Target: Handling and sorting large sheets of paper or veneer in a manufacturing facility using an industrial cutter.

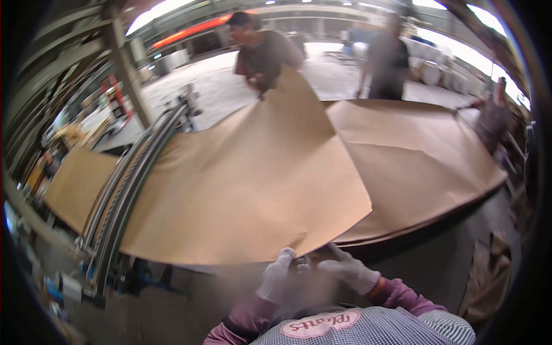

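Head view: the brown paper sheet was pinched by the left hand; the right hand's grip could not be told.

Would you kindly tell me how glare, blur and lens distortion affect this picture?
Head view: the upper-left light band is blown out white; the upper-right co-worker is blurred; haze softens the area around the left gloved hand; the brown sheet stack's near edge bows, consistent with fisheye distortion.
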`<move>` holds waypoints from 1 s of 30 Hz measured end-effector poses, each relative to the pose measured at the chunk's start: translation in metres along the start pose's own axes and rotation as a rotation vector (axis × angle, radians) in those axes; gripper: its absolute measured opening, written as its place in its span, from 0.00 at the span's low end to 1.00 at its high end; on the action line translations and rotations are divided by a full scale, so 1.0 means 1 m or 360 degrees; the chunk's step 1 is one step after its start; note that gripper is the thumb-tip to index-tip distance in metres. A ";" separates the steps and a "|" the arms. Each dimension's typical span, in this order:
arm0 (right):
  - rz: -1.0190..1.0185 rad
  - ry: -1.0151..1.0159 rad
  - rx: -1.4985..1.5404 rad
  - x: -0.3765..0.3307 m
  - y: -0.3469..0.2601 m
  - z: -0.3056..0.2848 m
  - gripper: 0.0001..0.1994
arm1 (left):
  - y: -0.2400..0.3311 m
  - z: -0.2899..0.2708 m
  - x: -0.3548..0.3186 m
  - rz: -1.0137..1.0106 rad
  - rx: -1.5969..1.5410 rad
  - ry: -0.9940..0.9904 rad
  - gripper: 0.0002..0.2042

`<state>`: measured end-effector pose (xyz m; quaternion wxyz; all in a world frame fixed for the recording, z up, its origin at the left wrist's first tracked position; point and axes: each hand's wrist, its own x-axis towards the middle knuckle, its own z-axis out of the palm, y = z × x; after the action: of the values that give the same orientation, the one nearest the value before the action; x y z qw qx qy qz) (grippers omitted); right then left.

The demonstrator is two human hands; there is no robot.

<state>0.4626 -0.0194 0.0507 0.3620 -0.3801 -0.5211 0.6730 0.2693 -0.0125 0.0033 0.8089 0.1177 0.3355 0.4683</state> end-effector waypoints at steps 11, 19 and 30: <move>-0.0191 0.0811 0.0090 -0.016 -0.015 -0.032 0.13 | -0.024 -0.020 0.006 0.0007 -0.0080 -0.0025 0.21; -0.0260 0.0587 0.0090 -0.073 -0.067 -0.090 0.15 | 0.033 -0.021 -0.030 0.0678 0.0344 0.0519 0.10; -0.0171 0.0538 0.0420 -0.121 -0.036 -0.206 0.13 | -0.048 0.074 0.016 0.0501 -0.0002 0.0482 0.08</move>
<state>0.7039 -0.0314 0.0675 0.5263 -0.4085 -0.3799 0.6417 0.3559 -0.0156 0.0273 0.6663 0.0964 0.4303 0.6014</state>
